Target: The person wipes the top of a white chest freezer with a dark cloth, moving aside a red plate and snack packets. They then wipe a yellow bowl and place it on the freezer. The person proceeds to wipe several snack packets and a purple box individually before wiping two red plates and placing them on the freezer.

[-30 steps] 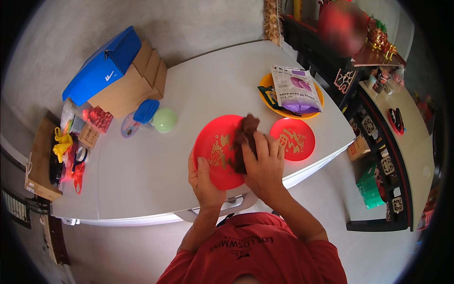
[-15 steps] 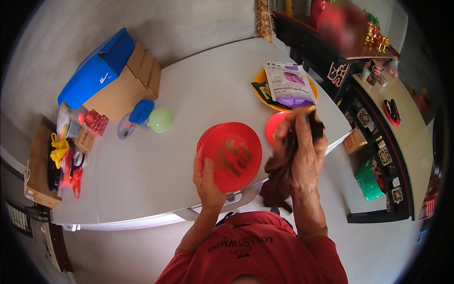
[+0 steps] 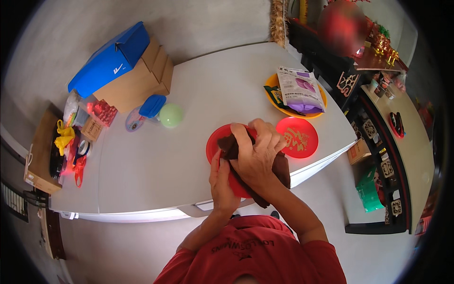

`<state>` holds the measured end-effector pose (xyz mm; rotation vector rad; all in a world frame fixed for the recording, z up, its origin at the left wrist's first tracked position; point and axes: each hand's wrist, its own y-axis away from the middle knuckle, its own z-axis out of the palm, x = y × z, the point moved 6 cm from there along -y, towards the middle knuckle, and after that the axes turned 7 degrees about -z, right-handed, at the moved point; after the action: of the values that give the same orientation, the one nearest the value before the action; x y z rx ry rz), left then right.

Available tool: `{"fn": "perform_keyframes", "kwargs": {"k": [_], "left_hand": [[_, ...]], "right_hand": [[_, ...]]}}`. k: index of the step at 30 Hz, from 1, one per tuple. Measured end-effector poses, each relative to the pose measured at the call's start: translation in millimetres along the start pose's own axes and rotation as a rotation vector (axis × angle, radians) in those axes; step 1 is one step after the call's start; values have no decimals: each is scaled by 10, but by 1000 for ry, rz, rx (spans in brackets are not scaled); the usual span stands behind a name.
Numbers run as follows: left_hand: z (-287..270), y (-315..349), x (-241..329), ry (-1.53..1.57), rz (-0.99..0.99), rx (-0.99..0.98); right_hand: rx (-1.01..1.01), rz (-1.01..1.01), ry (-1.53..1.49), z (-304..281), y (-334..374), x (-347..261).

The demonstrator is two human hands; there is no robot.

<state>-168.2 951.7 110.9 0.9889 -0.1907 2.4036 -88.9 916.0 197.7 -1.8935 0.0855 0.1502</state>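
My left hand [image 3: 223, 183] grips a round red plate [image 3: 213, 141] by its near left edge, above the table's front part. A dark brown cloth [image 3: 281, 171] is bunched under my right hand [image 3: 257, 158], whose curled fingers press it onto the plate's face. Cloth and hand cover most of that face, and one end of the cloth hangs below the plate. Just right of my right hand, a second red plate [image 3: 309, 143] with a gold print lies on the table.
Behind it, a yellow plate [image 3: 270, 100] holds a white and purple packet [image 3: 302, 92]. At left are a blue-lidded cardboard box [image 3: 127, 85], a pale green balloon [image 3: 170, 115], a blue lid [image 3: 152, 106] and assorted bags. A dark shelf unit [image 3: 378, 156] stands right of the table [image 3: 151, 165].
My right hand has brought the brown cloth leftward onto the plate, covering its gold print. The second red plate is now uncovered. The whole view has shifted slightly.
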Motion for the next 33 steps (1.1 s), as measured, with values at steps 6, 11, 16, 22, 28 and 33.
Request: {"fn": "perform_keyframes", "kwargs": {"k": [6,11,16,22,28,33], "left_hand": [[-31,-105,235,-40,120,72],[-150,-180,330,12,151,44],[-106,-186,360,69,206,32],[-64,-219,326,-70,192,89],[-102,-198,229,-638,387,33],[36,-201,273,-242,272,-21]], "right_hand": [[-356,31,-439,61,289,-26],[-340,-131,-354,-31,489,-105],[-279,61,-186,82,441,274],[-116,294,-343,131,338,659],[-81,3,-429,111,126,-18],[-60,-71,-129,237,-23,25]]}}
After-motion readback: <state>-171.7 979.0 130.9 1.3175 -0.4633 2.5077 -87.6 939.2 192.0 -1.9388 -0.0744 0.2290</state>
